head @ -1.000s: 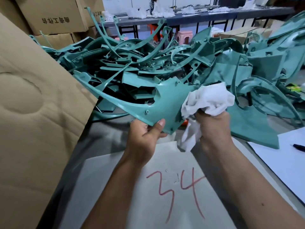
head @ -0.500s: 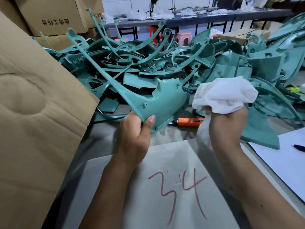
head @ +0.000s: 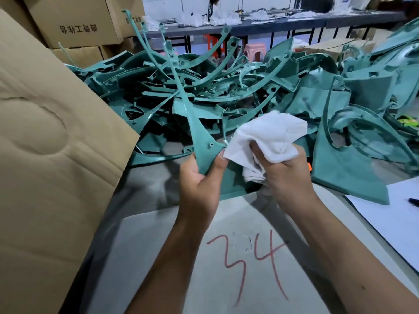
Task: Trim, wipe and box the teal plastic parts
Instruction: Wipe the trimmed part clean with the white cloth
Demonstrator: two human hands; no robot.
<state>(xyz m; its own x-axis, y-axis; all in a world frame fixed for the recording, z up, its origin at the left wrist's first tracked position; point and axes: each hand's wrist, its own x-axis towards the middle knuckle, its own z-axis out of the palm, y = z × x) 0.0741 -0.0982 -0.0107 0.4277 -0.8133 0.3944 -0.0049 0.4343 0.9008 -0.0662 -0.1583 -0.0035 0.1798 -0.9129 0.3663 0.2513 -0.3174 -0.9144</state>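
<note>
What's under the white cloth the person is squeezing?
Under the white cloth, the right hand grips it from below. Beside it, the left hand holds a teal part. What lies behind the cloth is covered.

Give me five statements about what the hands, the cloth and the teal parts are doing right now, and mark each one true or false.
1. The left hand grips a teal part by its wide lower end. True.
2. The right hand holds an orange knife. False: it holds a bunched white cloth.
3. The held part's thin arm points up and away, over the pile of teal parts. True.
4. The number written in red on the sheet near the person is 12. False: it reads 34.
5. The cardboard flap stands on the person's right. False: it is on the left.
</note>
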